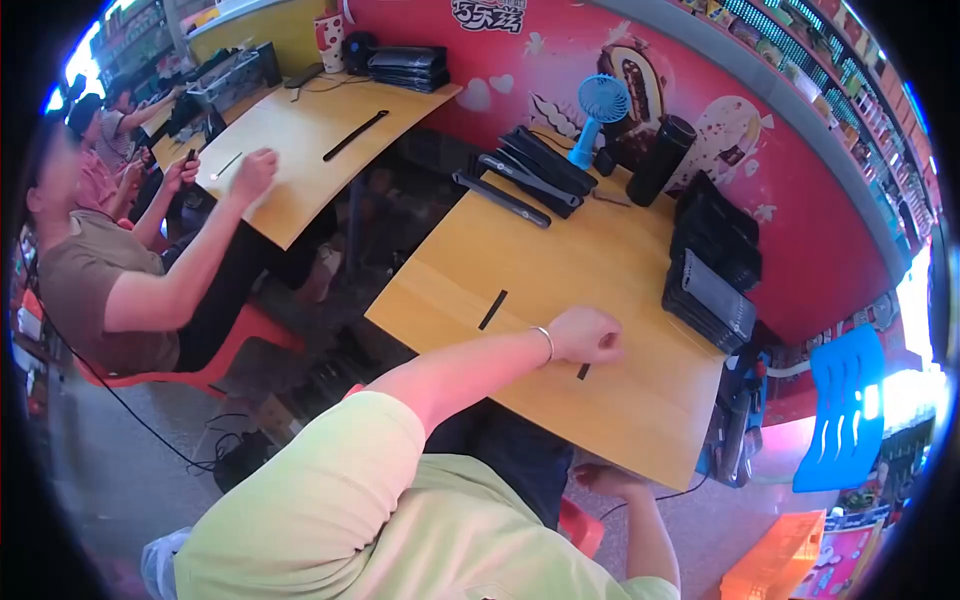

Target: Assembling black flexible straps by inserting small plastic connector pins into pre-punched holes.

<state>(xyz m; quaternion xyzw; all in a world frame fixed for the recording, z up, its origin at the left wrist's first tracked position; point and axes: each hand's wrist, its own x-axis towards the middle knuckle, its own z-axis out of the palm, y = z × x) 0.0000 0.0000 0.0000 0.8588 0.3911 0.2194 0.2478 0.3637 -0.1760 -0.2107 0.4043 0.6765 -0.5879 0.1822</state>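
**Left hand on a small black piece at the counter**

The left hand (588,335), a thin bangle at its wrist, rests curled on the pale wooden counter (560,250), its fingers narrow and bunched over a small black strip piece (583,371) that shows just under the knuckles. A longer flat black strip (493,309) lies loose on the counter nearby. The right hand (607,481) sits low at the counter's near edge; whether its fingers hold anything cannot be told. Stacked black trays (712,270) stand along the far side.
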